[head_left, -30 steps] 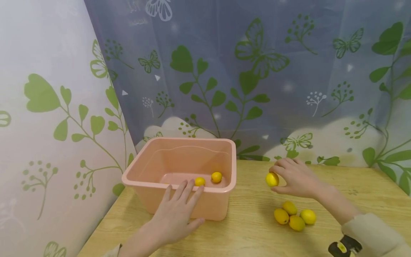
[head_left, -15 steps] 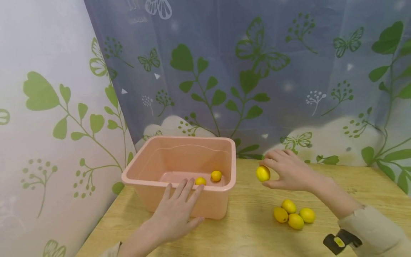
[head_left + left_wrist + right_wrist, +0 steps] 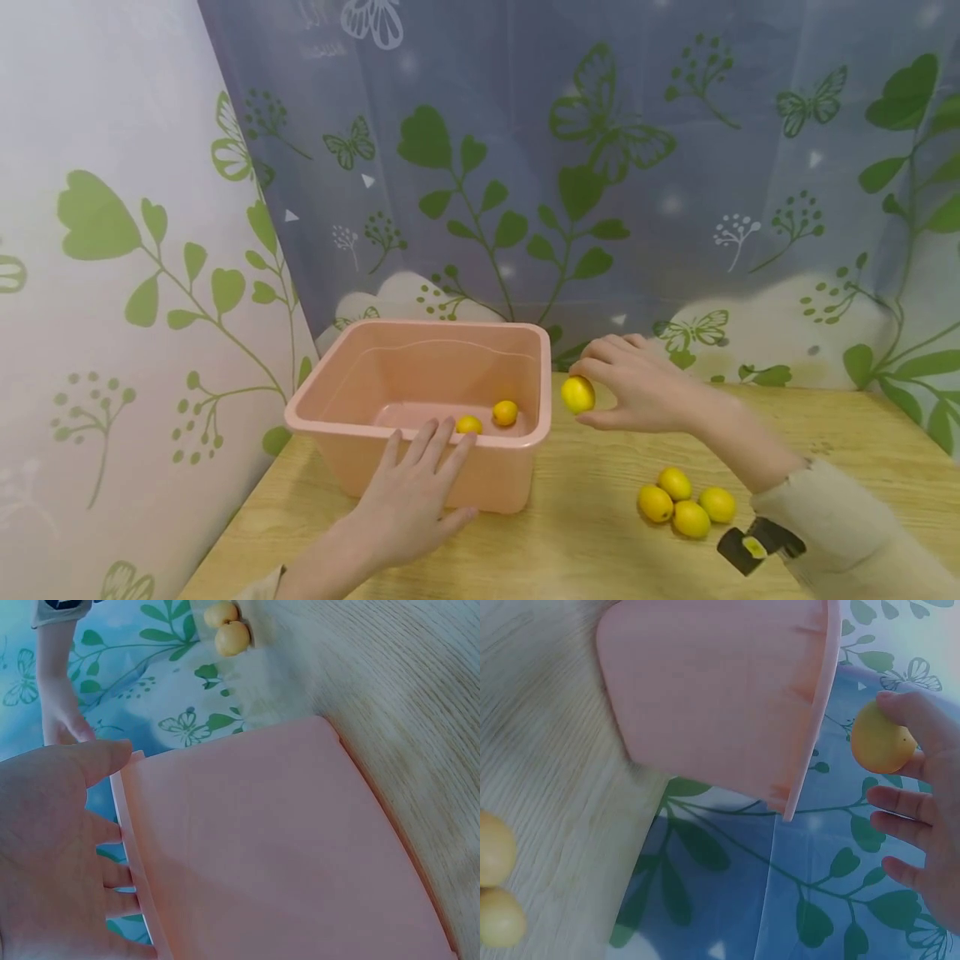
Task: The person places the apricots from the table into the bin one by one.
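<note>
Head view first: the right hand (image 3: 637, 387) has a lemon (image 3: 578, 394) pinched between thumb and fingertips, raised off the wooden table (image 3: 585, 525) and sitting just to the right of the pink tub (image 3: 495, 479), a small gap between fruit and rim. Over on the other side, the left hand (image 3: 412, 500) is spread wide, its fingertips reaching over the tub's front rim, the thumb out to the side. Inside the tub we have two lemons: one whole in sight (image 3: 505, 412), its neighbour (image 3: 468, 425) partly cut off by the rim. Four more lemons (image 3: 674, 483) bunch up on the table, right of the tub and nearer the person. Behind it all, a blue backdrop (image 3: 510, 167) with green leaves and butterflies.

To the left wrist: here's that left hand at the rim, fingers spaced apart and fairly straight, the tub's outer wall filling the middle. Two lemons lie together on the table up top. The right hand appears at upper left, but its lemon is hidden in this view.

And the right wrist: a lovely clear look at the pinch, lemon between thumb and index finger, the remaining fingers apart from it. The tub stands beside it, and two table lemons peek in at the left edge.
</note>
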Motion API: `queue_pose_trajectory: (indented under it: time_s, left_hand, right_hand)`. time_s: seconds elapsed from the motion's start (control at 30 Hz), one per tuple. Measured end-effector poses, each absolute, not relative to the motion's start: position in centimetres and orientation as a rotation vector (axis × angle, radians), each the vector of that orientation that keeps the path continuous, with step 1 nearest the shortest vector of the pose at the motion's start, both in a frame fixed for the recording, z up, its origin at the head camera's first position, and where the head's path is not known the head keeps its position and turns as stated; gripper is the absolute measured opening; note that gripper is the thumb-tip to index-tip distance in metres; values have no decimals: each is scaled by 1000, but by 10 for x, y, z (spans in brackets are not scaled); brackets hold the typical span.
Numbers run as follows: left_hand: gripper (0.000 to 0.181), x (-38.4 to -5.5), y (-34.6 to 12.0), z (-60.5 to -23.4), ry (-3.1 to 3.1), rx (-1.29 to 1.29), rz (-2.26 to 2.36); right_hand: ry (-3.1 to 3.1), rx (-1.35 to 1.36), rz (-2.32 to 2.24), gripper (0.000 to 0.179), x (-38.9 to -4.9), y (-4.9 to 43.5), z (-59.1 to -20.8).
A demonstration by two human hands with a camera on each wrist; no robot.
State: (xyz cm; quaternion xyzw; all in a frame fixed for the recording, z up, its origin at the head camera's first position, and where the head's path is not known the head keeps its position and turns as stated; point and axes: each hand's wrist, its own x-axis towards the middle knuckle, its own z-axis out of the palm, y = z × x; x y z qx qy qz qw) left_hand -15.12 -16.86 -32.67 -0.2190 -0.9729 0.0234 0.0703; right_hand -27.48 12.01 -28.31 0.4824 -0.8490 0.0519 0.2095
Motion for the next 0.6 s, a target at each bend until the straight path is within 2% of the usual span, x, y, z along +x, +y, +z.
queue_pose_trajectory:
  time_s: [0.43,0.6]
  left_hand:
    - [75,-151,-169,-328,-2909,-659,72]
    - [75,-151,-169,-329,-2886,-670,85]
  right_hand:
    - [-2408,1408,113,49,-275,81,-277]
    - [-2407,1425,94,46,-276,70,-279]
